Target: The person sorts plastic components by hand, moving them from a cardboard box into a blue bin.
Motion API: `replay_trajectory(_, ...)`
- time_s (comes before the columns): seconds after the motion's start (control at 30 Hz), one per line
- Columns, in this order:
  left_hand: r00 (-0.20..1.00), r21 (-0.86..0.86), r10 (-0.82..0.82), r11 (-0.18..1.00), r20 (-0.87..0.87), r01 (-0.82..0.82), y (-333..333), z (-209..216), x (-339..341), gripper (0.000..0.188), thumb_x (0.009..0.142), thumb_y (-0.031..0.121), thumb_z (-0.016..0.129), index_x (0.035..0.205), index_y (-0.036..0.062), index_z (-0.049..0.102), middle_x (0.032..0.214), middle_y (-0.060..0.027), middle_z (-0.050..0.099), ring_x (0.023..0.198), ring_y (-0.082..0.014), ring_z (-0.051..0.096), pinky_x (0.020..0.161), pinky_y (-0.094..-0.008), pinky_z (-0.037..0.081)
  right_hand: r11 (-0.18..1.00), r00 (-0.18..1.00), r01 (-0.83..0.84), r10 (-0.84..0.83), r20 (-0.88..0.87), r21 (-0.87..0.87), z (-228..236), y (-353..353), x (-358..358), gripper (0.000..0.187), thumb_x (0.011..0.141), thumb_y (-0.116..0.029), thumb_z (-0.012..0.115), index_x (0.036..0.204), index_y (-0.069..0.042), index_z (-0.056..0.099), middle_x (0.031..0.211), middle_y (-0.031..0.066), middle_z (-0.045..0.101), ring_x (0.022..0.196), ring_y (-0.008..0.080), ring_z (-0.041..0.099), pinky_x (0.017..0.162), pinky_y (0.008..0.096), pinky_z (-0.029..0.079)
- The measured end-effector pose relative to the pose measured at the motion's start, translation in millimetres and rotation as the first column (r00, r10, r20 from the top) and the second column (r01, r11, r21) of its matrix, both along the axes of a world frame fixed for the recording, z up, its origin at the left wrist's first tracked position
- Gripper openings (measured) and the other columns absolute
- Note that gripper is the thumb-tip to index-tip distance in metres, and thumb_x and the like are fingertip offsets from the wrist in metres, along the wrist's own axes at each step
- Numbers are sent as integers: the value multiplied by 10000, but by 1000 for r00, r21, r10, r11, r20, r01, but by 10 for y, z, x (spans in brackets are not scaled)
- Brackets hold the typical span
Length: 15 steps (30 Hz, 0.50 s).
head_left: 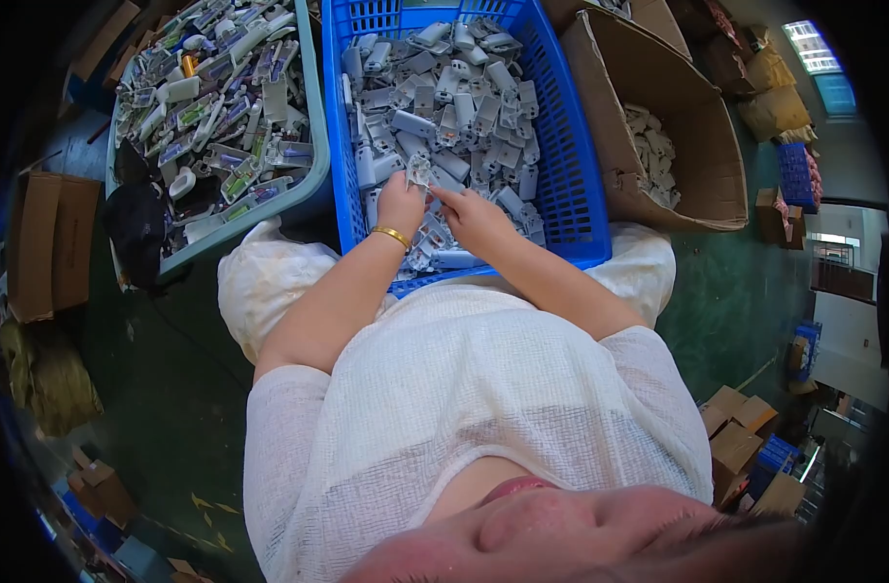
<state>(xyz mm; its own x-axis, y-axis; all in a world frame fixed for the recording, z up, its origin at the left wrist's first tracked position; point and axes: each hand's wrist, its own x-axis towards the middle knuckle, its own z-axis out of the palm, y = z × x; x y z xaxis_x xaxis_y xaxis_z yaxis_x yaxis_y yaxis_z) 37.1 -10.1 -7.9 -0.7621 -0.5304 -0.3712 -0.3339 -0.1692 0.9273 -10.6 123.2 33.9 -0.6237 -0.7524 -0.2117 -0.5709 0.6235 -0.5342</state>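
Note:
Over the near half of a blue plastic basket (582,185), my left hand (402,207) is closed on a small white plastic housing part (418,169). My right hand (478,224) meets it from the right. Its index finger and thumb are drawn together at the lower edge of the part, and the other fingers are curled. Exactly what the right fingertips pinch is too small to make out. Below and around both hands lies a heap of white and grey plastic housings (415,123), some hollow side up. A gold bracelet circles my left wrist.
To the left stands a pale green tub (320,136) of mixed plastic pieces, with a black bag (136,214) over its near edge. An open cardboard box (649,58) with white parts is at the right. Cartons (736,442) and sacks (51,374) stand on the green floor farther off.

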Motion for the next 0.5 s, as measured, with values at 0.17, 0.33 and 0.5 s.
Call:
replay_trajectory(0.17,999,68,40,997,5,-40,2,-79,-8,203,819,9,425,997,-28,513,827,-136,612,637,-189,629,537,-289,517,996,992,53,-44,-118,69,25,-71,71,344,866,-202,461,1209,-213,485,838,146,515,734,328,557,638,408,455)
replay_trajectory(0.33,998,131,50,990,35,-54,-20,-26,0,226,829,27,452,1043,-21,506,847,-124,623,688,-197,633,576,-291,496,999,996,13,-11,-90,31,-6,-47,2,343,864,-202,466,1205,-217,491,843,133,519,734,313,558,642,396,456)
replay_trajectory(0.5,999,64,29,997,18,-30,-31,-6,-7,191,811,6,425,978,-26,514,834,-140,618,643,-193,632,544,-291,522,1000,998,-21,21,-62,13,-17,-1,-33,339,859,-202,474,1197,-220,501,847,121,523,737,303,557,645,386,457)
